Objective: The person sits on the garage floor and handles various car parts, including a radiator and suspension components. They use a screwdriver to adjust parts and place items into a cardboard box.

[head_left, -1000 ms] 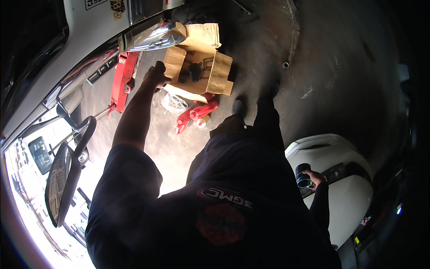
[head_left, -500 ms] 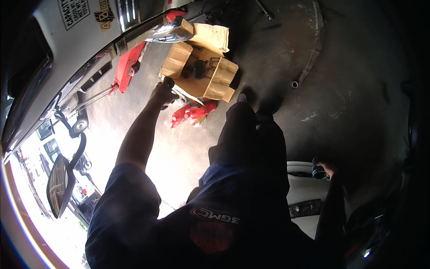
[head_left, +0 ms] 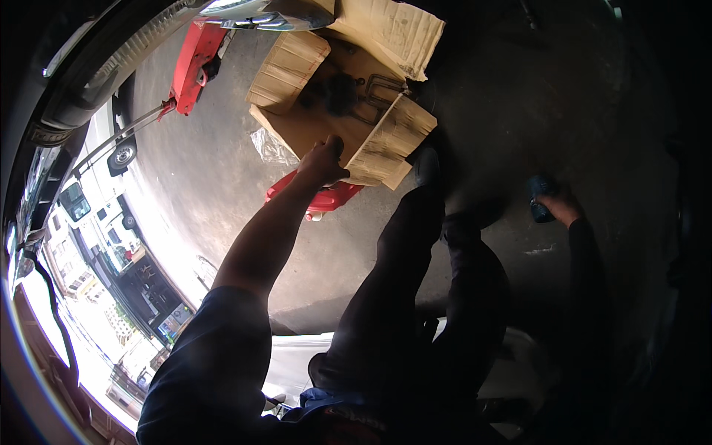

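Note:
My left hand (head_left: 326, 159) reaches over the near side of an open cardboard box (head_left: 393, 33), its fingers closed round a dark object too shadowed to name. Inside the box are a dark lump (head_left: 341, 96) and bent metal pieces (head_left: 382, 89). Red plastic containers (head_left: 330, 196) and crumpled clear plastic (head_left: 271, 144) sit beside the box, partly hidden by my left arm. At the right, my right hand (head_left: 560, 208) grips a dark blue cylinder (head_left: 541, 196), apart from the box.
A vehicle's bumper (head_left: 111, 59) curves along the upper left. A red floor jack (head_left: 193, 63) with a long handle lies beyond it on the concrete floor (head_left: 170, 170). White vehicles (head_left: 104, 163) stand outside at left. A pale surface (head_left: 297, 352) is behind my legs.
The view has lowered toward the box. My left hand has moved from the box's outer left over its near side. My right hand and the cylinder have moved up, away from the pale bodywork.

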Tool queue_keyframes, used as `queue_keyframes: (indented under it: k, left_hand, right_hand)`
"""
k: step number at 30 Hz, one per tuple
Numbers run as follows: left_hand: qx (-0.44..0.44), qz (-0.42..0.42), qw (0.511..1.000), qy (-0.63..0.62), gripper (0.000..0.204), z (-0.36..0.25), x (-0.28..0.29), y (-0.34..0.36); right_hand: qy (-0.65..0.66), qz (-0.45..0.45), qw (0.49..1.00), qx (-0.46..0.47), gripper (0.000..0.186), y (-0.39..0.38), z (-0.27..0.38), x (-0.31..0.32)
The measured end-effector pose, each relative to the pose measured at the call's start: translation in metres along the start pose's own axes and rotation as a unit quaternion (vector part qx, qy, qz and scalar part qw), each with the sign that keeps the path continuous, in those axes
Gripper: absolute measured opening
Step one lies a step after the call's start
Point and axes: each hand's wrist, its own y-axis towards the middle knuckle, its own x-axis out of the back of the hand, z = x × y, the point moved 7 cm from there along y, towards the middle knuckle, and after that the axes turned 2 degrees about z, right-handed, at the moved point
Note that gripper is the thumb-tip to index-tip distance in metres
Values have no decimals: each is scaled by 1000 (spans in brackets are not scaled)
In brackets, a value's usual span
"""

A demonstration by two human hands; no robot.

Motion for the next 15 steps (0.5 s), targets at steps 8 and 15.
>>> queue_keyframes:
  k: [8,15]
  left_hand:
    - [131,-55,986,-92,96,83,-45,160]
    - [117,99,981,-122,102,100,-135,230]
  right_hand:
    - [-199,-2,980,-15,114,171,114,-56]
    - [-415,11,909,47,114,269,159,-110]
